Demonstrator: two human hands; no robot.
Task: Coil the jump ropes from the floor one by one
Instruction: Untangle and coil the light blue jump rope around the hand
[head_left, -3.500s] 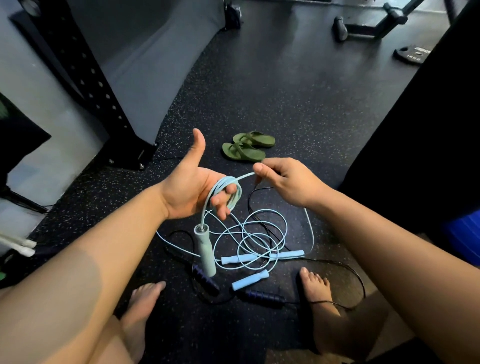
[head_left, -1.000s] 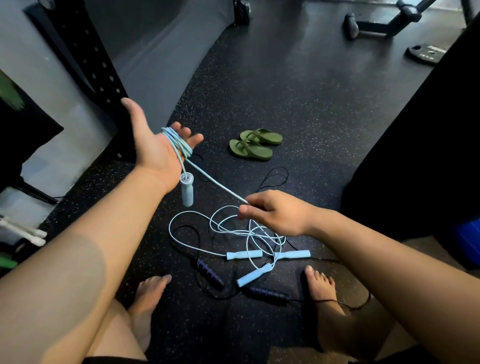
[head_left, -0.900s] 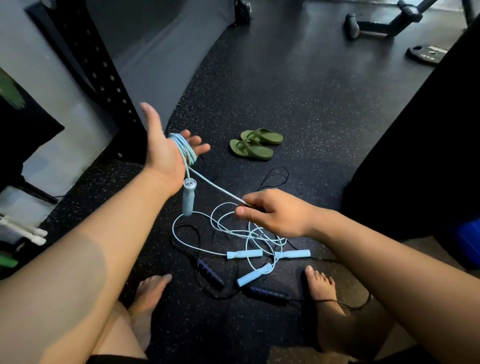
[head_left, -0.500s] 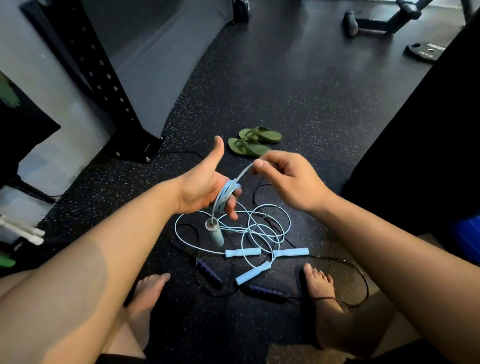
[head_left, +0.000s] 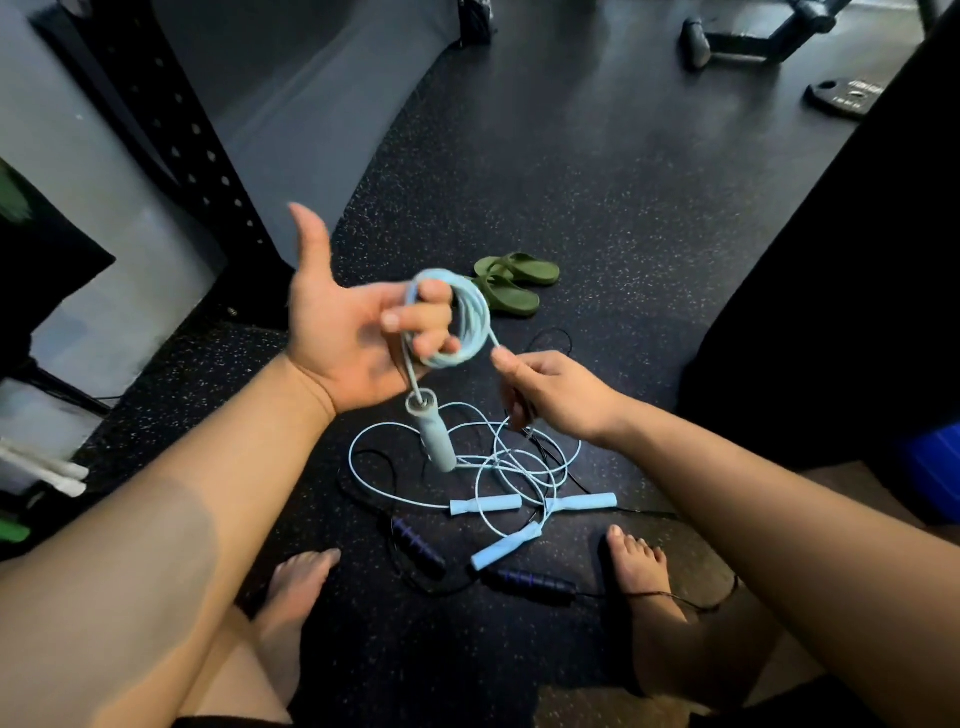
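Observation:
A light blue jump rope is partly wound into a coil (head_left: 467, 319) around the curled fingers of my left hand (head_left: 348, 332), thumb raised. Its handle (head_left: 434, 434) dangles below that hand. My right hand (head_left: 550, 395) pinches the same rope just right of the coil. The loose part of the blue rope (head_left: 498, 457) lies tangled on the floor with several light blue handles (head_left: 485, 504). A black rope with dark purple handles (head_left: 415, 543) lies under it, by my bare feet.
Green sandals (head_left: 511, 283) lie beyond the ropes. A black perforated rack post (head_left: 171, 130) stands at the left, a dark bulky object (head_left: 841, 291) at the right. A weight plate (head_left: 844, 96) and equipment base (head_left: 748, 39) sit far back on the rubber floor.
My left hand has turned palm up and lifted slightly with another loop on its fingers. My right hand has dropped lower and to the right, still pinching the rope.

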